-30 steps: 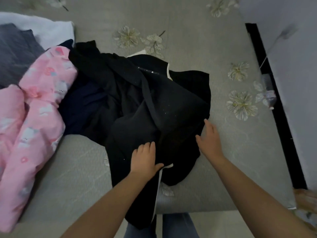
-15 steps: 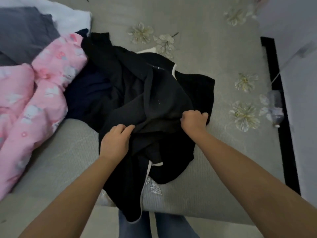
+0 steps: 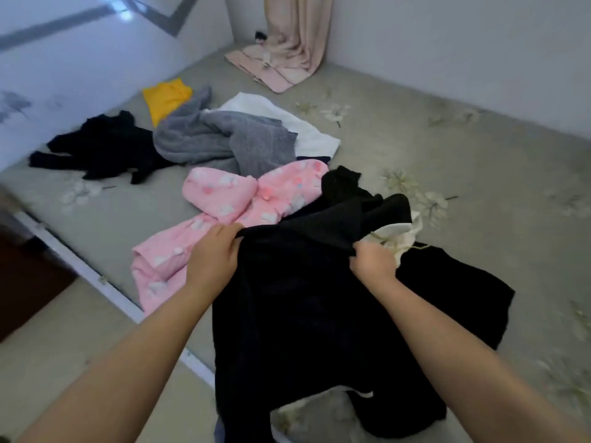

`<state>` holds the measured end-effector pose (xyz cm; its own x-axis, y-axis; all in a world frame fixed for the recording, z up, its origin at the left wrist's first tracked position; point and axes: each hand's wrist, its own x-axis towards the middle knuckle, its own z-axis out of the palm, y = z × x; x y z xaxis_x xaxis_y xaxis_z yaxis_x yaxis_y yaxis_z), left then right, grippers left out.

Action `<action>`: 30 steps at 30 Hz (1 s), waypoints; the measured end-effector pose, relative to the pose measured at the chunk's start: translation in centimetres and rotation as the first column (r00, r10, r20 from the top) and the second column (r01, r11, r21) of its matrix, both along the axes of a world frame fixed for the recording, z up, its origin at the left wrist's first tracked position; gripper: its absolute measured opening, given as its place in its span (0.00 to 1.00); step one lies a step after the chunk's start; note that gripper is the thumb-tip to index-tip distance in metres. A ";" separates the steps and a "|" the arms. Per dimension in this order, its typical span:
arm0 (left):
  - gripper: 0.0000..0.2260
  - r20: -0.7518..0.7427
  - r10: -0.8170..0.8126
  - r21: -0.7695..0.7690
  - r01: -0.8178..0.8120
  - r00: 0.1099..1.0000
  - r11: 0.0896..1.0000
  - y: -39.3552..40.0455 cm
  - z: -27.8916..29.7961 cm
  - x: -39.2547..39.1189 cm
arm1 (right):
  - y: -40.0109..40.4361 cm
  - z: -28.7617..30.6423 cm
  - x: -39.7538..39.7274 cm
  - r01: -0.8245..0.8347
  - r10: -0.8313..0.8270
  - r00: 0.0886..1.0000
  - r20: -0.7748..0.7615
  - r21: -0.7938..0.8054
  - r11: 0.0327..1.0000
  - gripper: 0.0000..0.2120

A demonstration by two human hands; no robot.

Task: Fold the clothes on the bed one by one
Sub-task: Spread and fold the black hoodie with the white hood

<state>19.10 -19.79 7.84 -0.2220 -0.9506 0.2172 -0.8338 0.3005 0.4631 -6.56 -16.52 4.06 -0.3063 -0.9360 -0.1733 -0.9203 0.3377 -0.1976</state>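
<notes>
Fingers of the left hand (image 3: 212, 260) and right hand (image 3: 372, 259) are curled tightly round the top edge of a large black fabric garment (image 3: 307, 314). It is held raised above the grey flower-printed bed (image 3: 479, 187), beside a pink patterned padded jacket (image 3: 224, 199).

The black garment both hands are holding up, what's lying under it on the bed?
Under the black garment more black cloth spreads out to the right, with a white piece peeking out beside the right hand. Whatever lies directly beneath the lifted part is covered.

Black garment (image 3: 303, 314) held up at near bed (image 3: 479, 193) edge; pink (image 3: 230, 199), grey (image 3: 224, 139), yellow (image 3: 166, 97), white (image 3: 307, 129) clothes lie unfolded behind.
</notes>
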 end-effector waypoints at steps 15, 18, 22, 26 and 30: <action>0.11 0.605 0.012 0.387 -0.306 0.796 0.870 -12.6 -6.7 18.8 | -17.8 -1.5 19.0 -0.426 0.386 0.853 0.351 0.043 0.904 0.26; 0.12 0.538 -0.116 0.415 -0.143 0.835 0.898 -13.9 -9.5 16.7 | -15.9 -5.6 16.5 -0.327 0.279 0.926 0.255 0.168 0.930 0.25; 0.23 0.452 -0.257 0.332 0.106 0.854 0.937 -16.1 -12.6 11.9 | -13.1 -10.1 11.9 -0.089 0.107 0.993 -0.051 0.286 0.954 0.37; 0.32 0.372 -0.349 0.099 0.336 0.860 0.936 -17.3 -14.5 7.0 | -12.5 -12.6 8.6 0.168 -0.148 0.984 -0.099 0.234 0.958 0.35; 0.36 0.431 -0.322 0.182 0.268 0.843 0.946 -20.3 -16.5 3.4 | -14.2 -13.6 6.2 0.249 -0.251 0.968 0.000 0.141 0.958 0.22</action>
<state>22.53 -40.12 -8.62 -0.5435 -0.8359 -0.0765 -0.8381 0.5354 0.1043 -0.32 -30.68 -9.56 -0.5231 -0.7965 -0.3032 -0.7997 0.5818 -0.1486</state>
